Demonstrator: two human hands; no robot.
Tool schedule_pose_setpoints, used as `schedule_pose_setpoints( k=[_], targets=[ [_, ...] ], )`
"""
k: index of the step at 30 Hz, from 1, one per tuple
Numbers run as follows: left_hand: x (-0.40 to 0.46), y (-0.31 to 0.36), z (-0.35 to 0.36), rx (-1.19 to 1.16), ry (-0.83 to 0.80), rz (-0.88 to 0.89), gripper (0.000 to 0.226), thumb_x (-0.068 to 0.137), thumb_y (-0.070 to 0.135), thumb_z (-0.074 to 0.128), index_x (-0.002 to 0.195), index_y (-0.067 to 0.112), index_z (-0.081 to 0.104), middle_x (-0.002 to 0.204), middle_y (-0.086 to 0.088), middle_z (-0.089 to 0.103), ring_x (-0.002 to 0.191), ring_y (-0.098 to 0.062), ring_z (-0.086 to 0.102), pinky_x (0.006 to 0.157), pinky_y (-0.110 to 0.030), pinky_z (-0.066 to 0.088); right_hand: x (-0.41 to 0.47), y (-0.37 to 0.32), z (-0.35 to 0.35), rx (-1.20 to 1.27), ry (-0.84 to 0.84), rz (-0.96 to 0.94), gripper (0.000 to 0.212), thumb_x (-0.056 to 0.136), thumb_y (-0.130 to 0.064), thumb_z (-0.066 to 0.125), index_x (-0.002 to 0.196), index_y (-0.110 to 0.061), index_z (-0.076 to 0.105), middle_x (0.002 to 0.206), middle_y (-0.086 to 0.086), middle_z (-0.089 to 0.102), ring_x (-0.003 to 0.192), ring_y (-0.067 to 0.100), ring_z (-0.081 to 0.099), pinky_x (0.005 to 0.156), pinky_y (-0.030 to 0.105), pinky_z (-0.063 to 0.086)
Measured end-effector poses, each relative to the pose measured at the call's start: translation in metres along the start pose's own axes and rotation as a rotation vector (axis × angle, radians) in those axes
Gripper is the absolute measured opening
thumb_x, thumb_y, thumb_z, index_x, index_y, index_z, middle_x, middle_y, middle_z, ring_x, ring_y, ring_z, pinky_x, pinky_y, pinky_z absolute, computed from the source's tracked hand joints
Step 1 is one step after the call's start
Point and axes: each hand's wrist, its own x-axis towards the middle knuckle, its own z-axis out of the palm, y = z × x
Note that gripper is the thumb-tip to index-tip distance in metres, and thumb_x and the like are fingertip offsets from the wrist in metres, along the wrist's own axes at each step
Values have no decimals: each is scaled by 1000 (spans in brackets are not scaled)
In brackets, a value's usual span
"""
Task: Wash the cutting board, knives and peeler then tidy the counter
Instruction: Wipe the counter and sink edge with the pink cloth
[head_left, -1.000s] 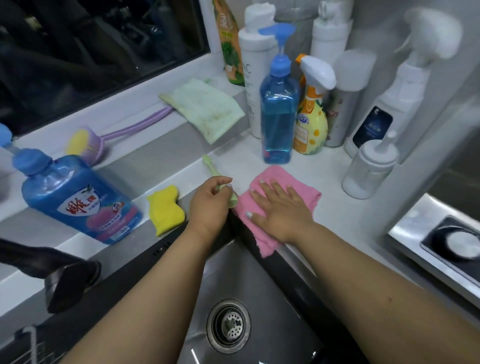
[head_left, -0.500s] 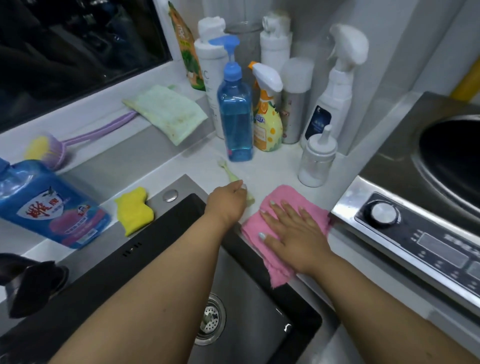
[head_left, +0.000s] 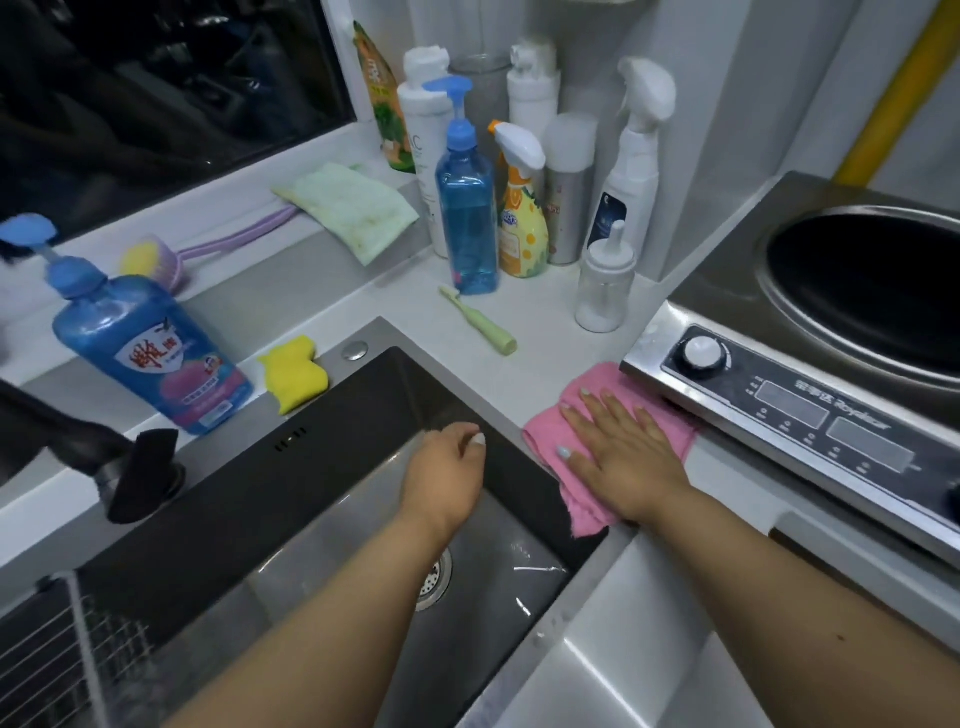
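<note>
Right hand (head_left: 621, 457), fingers flat, presses pink cloth (head_left: 563, 423) at tabletop's stove edge. Left hand (head_left: 444, 470), loosely curled, empty, over sink (head_left: 332, 431). Unwiped tabletop lies ahead-left of your cloth.

Your left hand (head_left: 447, 470) has let go of the green toothbrush (head_left: 480, 322), which a second ago it gripped by the handle beside the pink cloth (head_left: 571, 431). The toothbrush now lies free on the table (head_left: 545, 312), its far end near the blue pump bottle (head_left: 467, 218), well apart from the cloth. That hand has drawn back toward you and hangs over the sink (head_left: 363, 395), its fingers loosely curled and holding nothing. Your right hand (head_left: 618, 452), fingers flat on the cloth, has slid it to the right, from the sink's corner until its right edge touches the front of the induction cooker (head_left: 779, 405).
</note>
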Motion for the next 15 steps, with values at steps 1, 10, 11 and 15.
schedule_pose_setpoints(
  k=[1,10,11,15],
  targets=[
    [-12,-6,3,7,-19,-8,30,97,31,47,119,20,64,111,-8,64,106,-24,59,94,-31,45,-8,3,1,5,0,18,59,97,-54,14,150,-38,-6,159,-9,-11,146,12,-14,117,37,-10],
    [-99,-41,-7,68,-39,15,23,99,25,46,95,14,67,96,-7,64,97,-23,57,84,-30,44,-83,-3,17,43,20,149,62,96,-56,14,151,-34,-5,159,-5,-12,146,15,-15,118,39,-8],
    [-107,-45,-9,78,-36,20,23,99,24,46,93,14,66,95,-7,64,95,-23,57,81,-29,42,-87,-6,18,44,19,149,62,97,-56,15,151,-34,-6,159,-5,-12,146,15,-16,118,39,-9],
    [-139,-64,-8,118,-43,33,22,97,24,48,100,13,68,101,-3,65,97,-25,59,81,-28,42,-92,-7,18,39,9,148,64,96,-58,14,151,-34,-6,159,-4,-13,146,16,-16,118,41,-9]
  ],
)
